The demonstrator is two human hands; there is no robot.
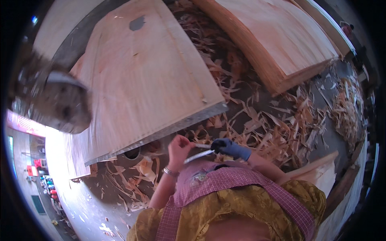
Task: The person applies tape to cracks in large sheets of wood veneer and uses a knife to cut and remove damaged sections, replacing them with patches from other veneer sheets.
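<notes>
My bare left hand [179, 150], with a bracelet at the wrist, is held before my apron. Its fingertips are pinched at the end of a thin pale strip [202, 146], which runs across to my right hand [233, 148]. A blue-grey glove with dark fingertips covers that right hand, and its fingers are closed. A second narrow white strip [198, 156] slants down and left from the gloved fingers, below the first one. What the strips are made of is too small to tell. Both hands are just off the near edge of a veneer-topped table [150, 76].
A thick stack of veneer sheets [277, 36] stands at the upper right. Curled wood scraps [277, 132] litter the floor between and below the stacks. At the left looms a blurred, rounded brownish object [64, 102]. Another person [346, 29] is far off at the right.
</notes>
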